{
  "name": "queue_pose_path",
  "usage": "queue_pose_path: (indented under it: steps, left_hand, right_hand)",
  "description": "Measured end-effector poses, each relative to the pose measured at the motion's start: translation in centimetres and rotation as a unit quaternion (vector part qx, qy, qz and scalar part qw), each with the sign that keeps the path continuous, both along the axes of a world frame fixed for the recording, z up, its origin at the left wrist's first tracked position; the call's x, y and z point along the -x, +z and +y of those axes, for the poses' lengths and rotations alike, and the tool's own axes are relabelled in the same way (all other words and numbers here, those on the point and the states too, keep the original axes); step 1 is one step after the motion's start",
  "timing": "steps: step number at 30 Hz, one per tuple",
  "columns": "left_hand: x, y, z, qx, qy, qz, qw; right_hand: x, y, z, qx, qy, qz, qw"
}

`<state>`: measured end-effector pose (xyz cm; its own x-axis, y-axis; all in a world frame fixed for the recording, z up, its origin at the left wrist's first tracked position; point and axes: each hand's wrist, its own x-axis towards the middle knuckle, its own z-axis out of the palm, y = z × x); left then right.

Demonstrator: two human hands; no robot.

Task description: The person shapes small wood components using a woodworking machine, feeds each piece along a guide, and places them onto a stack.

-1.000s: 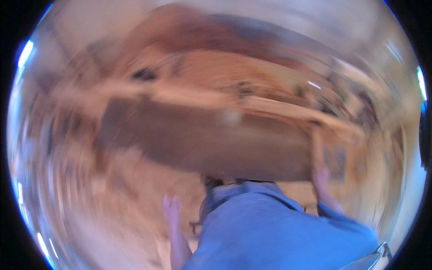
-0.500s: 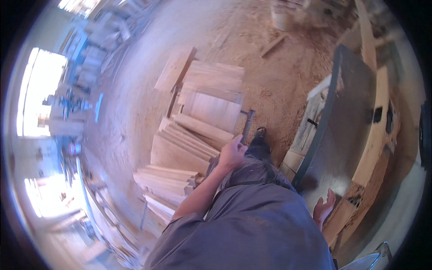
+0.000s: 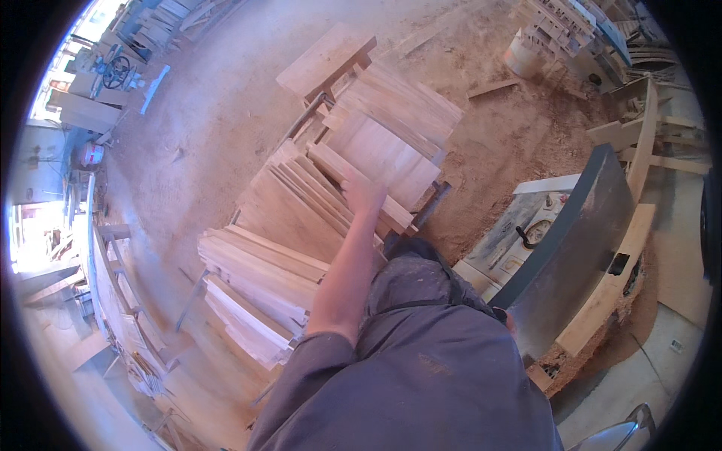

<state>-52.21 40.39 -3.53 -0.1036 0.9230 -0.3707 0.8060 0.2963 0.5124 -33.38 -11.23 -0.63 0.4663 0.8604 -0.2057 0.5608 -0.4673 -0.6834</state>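
My left hand (image 3: pixel 365 194) reaches forward from my grey sleeve and lies on the end of a pale wooden board (image 3: pixel 353 188). That board tops a leaning row of similar boards (image 3: pixel 301 218) stacked on a low metal rack (image 3: pixel 432 203). The hand is slightly blurred, so I cannot make out whether the fingers grip the board or only rest on it. More flat boards (image 3: pixel 395 128) lie just beyond the hand. My right hand is hidden behind my body.
A woodworking machine with a long dark grey table (image 3: pixel 579 248) stands close on my right, with sawdust piled at its base. The floor (image 3: pixel 210 128) is covered in sawdust. A white bucket (image 3: pixel 523 56) and offcuts sit farther off. Shelves of timber (image 3: pixel 113 301) line the left.
My view has swung from the machine to the board stack. My left hand has reached farther forward onto the boards, and my right hand has dropped out of sight.
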Motion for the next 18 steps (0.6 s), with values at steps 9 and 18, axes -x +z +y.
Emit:
queue_pose_path:
  steps: [9,18]
  left_hand:
    - [-2.4,-4.1,4.2,0.075,0.111,0.072,0.988]
    - [-2.2,1.4,-1.2,0.219,0.099,-0.769,0.592]
  right_hand:
    - [0.3,0.8,4.6,0.071,-0.093,0.115,0.986]
    - [0.4,7.3,17.6,-0.026,-0.219,0.229,0.948]
